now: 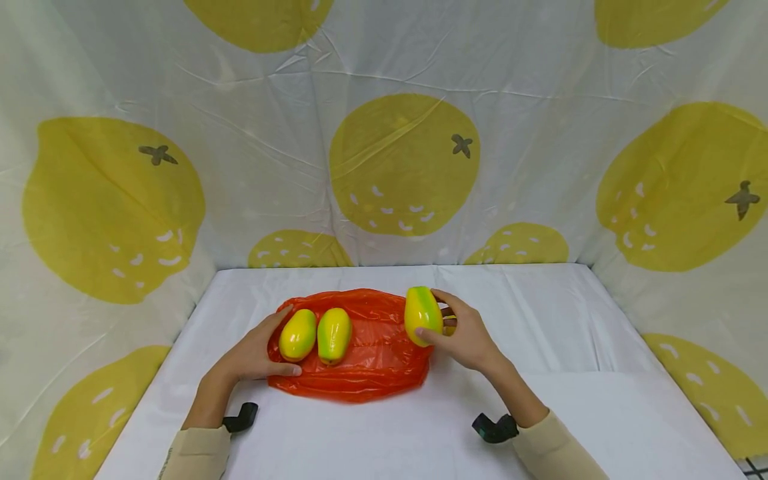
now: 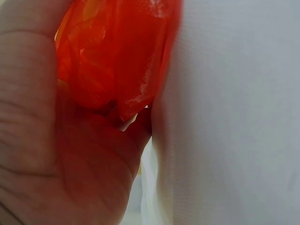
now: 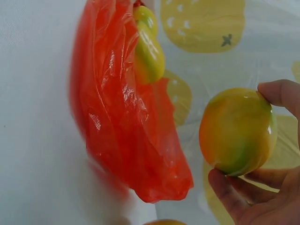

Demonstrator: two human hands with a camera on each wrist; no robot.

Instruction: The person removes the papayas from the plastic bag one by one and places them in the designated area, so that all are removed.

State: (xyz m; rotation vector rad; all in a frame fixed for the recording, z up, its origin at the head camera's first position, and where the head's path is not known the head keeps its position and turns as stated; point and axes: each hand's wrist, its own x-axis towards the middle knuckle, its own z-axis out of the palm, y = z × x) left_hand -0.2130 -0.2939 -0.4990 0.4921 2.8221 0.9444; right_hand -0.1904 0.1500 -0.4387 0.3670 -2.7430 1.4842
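Observation:
A red plastic bag [image 1: 378,343] lies spread on the white table, its opening facing up. Two glossy yellow-green papayas, a left one [image 1: 297,335] and a right one [image 1: 334,335], rest in its left part. My left hand [image 1: 258,350] holds the bag's left end, thumb at the near rim and fingers at the far side; the left wrist view shows red plastic between them. Above the bag's right end, my right hand [image 1: 465,333] grips a third papaya [image 3: 238,131] between thumb and fingers. Something yellow [image 1: 449,323] shows behind the right fingers, mostly hidden.
The white-covered table [image 1: 600,413] stretches around the bag. A pale curtain [image 1: 240,133] with large yellow lemon prints closes off the back and both sides. Each wrist carries a black camera mount, one on the left [image 1: 242,418] and one on the right [image 1: 495,427].

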